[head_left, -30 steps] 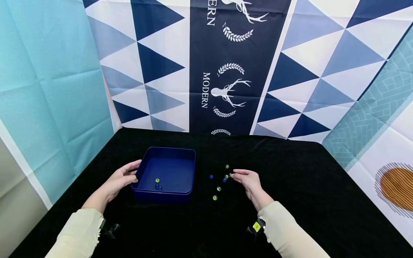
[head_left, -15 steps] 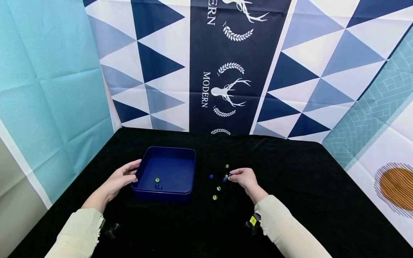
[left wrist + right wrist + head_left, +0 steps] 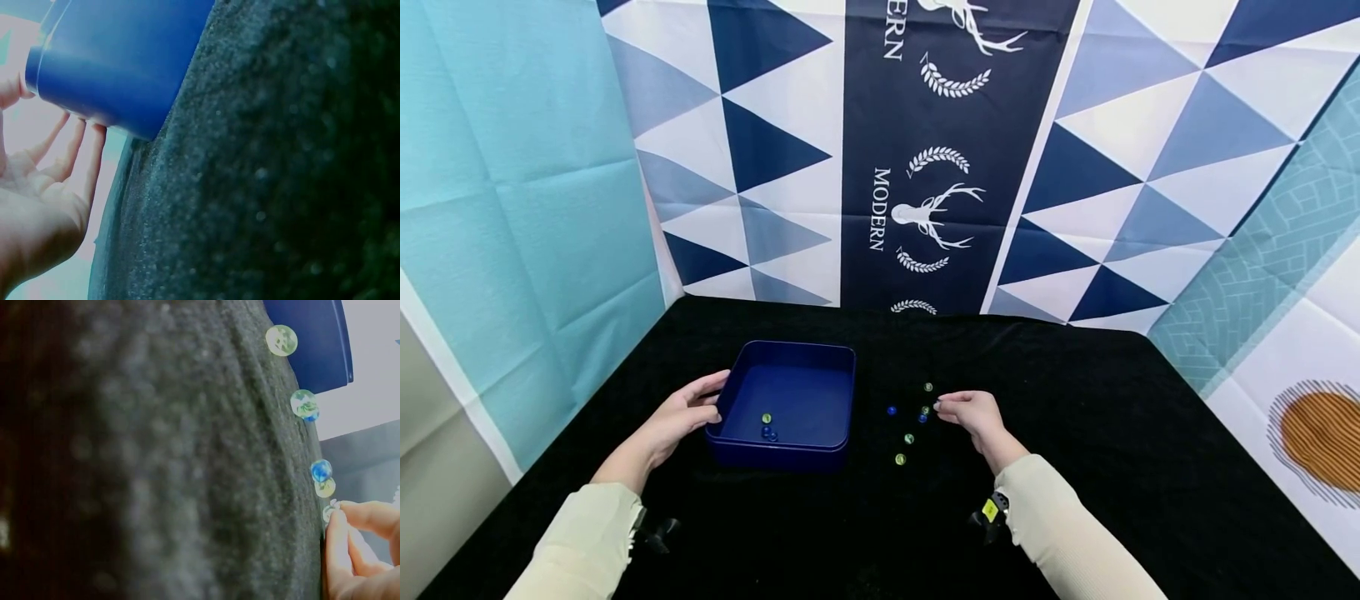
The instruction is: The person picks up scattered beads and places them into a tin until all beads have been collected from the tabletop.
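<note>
A dark blue square tray (image 3: 797,347) sits on the black cloth, with a green marble (image 3: 766,419) and a blue marble (image 3: 768,433) inside. My left hand (image 3: 712,398) rests against the tray's left wall, and the left wrist view shows its straight fingers (image 3: 78,147) beside the tray (image 3: 119,56). Several green and blue marbles (image 3: 909,438) lie loose on the cloth right of the tray. My right hand (image 3: 940,405) is at the right side of that cluster. In the right wrist view its thumb and fingertip (image 3: 334,534) pinch a small marble (image 3: 329,513) on the cloth.
The black cloth (image 3: 1075,433) covers the table. Patterned blue and white backdrops (image 3: 925,167) stand behind and at both sides. A green marble (image 3: 928,387) lies farthest back and another (image 3: 899,459) nearest me. The tray's corner (image 3: 312,344) shows beyond the marbles in the right wrist view.
My right hand has shifted slightly left onto the marble cluster, and its forearm has drawn in. The left hand, the tray and the other marbles have stayed put.
</note>
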Action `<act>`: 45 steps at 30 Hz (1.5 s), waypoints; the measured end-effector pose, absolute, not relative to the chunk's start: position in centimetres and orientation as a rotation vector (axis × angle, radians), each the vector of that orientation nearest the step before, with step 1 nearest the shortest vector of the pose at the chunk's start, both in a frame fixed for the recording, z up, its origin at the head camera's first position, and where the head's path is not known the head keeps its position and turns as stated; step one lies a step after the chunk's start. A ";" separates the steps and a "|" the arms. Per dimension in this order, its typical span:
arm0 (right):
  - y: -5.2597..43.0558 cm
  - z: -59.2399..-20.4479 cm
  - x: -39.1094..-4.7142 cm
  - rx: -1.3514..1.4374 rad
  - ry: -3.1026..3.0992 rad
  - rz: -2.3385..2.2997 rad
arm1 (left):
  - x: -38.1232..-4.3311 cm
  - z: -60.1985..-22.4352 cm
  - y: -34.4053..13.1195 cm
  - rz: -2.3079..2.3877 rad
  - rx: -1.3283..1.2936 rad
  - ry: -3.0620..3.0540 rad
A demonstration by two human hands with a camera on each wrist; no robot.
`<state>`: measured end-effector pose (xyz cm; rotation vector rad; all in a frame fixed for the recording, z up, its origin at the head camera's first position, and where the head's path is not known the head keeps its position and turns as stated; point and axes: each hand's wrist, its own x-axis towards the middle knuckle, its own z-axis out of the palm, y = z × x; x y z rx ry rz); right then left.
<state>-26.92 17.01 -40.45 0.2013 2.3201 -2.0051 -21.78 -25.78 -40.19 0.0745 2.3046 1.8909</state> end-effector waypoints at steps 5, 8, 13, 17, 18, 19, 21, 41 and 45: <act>17.2 -40.3 -27.0 0.267 2.164 -2.131 | -21.8 -40.1 -25.8 1.889 0.064 2.297; 17.2 -40.2 -27.0 0.286 2.081 -2.202 | -21.8 -40.1 -25.8 1.887 0.064 2.293; 17.1 -40.0 -26.9 0.303 1.956 -2.308 | -21.9 -40.2 -25.9 1.889 0.070 2.295; 17.0 -39.9 -26.8 0.329 1.917 -2.335 | -21.9 -40.2 -25.9 1.890 0.074 2.298; 17.0 -39.9 -26.7 0.335 1.912 -2.341 | -21.9 -40.2 -25.9 1.890 0.073 2.298; 17.0 -40.0 -26.7 0.336 1.908 -2.341 | -21.8 -40.2 -25.9 1.889 0.072 2.300; 16.9 -40.0 -26.6 0.346 1.900 -2.352 | -21.8 -40.2 -25.8 1.892 0.064 2.296; 15.0 -39.2 -25.9 0.344 1.855 -2.383 | -21.7 -40.4 -25.7 1.907 0.081 2.278; 14.5 -38.9 -25.9 0.323 1.849 -2.391 | -21.7 -40.2 -25.6 1.902 0.079 2.283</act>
